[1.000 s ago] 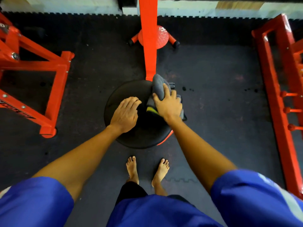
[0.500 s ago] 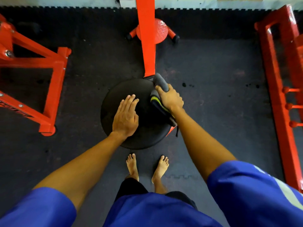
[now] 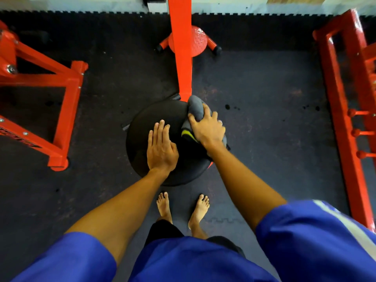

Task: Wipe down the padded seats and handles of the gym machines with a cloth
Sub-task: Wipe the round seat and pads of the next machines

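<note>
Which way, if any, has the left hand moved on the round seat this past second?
Yes. The left hand has pivoted: its wrist swung from the left edge of the seat round to the near edge, with the fingers flat on the pad.

Round black padded seat (image 3: 154, 119) at centre, seen from above. Left hand (image 3: 161, 148) flat on seat top, fingers straight, close together. Right hand (image 3: 207, 129) grips bunched grey cloth (image 3: 196, 107) at seat's far right edge; yellow-green patch on cloth by thumb. Red post (image 3: 181, 58) meets seat's far rim, just beside cloth. Red frame (image 3: 67, 110) to left, red rack (image 3: 337, 102) to right, both well apart from seat. Bare feet (image 3: 163, 206) on dark floor mat (image 3: 264, 119), near seat.
</note>
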The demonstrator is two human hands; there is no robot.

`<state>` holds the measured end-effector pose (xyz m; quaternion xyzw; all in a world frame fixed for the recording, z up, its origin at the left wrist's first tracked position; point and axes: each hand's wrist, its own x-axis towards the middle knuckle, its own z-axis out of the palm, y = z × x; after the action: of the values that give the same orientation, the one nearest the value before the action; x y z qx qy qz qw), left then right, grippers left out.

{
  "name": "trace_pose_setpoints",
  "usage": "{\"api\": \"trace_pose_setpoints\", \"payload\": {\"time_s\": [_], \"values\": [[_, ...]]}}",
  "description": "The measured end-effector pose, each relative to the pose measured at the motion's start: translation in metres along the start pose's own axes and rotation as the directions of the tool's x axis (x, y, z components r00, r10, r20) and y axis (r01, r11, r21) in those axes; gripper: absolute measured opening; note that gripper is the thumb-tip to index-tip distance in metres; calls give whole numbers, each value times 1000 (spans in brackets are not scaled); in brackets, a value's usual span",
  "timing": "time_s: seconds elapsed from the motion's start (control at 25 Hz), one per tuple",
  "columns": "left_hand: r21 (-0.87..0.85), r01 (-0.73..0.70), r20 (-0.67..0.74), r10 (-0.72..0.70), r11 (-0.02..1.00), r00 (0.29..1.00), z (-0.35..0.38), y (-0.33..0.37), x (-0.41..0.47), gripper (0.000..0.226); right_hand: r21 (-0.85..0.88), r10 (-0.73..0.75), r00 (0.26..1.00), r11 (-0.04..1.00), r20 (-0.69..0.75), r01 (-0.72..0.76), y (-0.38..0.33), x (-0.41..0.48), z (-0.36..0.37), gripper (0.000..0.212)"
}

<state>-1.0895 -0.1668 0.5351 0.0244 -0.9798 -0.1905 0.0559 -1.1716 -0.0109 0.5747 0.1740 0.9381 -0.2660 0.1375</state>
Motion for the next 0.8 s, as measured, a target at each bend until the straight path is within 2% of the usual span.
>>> {"api": "trace_pose_setpoints", "payload": {"time_s": [0.08,0.2,0.32,0.44,0.52,0.64,0.72,0.8], "values": [[-3,92,-5,-92,996,996,-1,9,-3,61,-8,-56,997,998,46,56,-6,13,-5,70],[-69,146,-16,-148,987,989,1,13,-8,57,-21,-84,996,996,-32,84,10,-25,2,71],[-34,36,-1,-36,999,999,-6,-9,-6,51,-8,-50,997,999,-54,49,43,-71,10,76],[45,-147,23,146,988,989,-22,-36,8,47,-34,-52,998,998,-26,51,33,-46,6,75],[86,-195,29,193,977,981,-23,-40,9,46,-81,-56,998,995,-34,53,14,-29,8,73],[70,-150,12,150,986,989,-12,-39,3,47,-236,-246,968,945,-50,228,4,-47,31,70],[33,-141,-6,141,989,990,-7,-40,-1,49,-300,-453,890,856,-41,422,17,-76,41,70],[-6,-132,-30,132,991,991,-5,-40,-2,54,-336,-611,791,738,34,584,41,-86,37,69]]}}
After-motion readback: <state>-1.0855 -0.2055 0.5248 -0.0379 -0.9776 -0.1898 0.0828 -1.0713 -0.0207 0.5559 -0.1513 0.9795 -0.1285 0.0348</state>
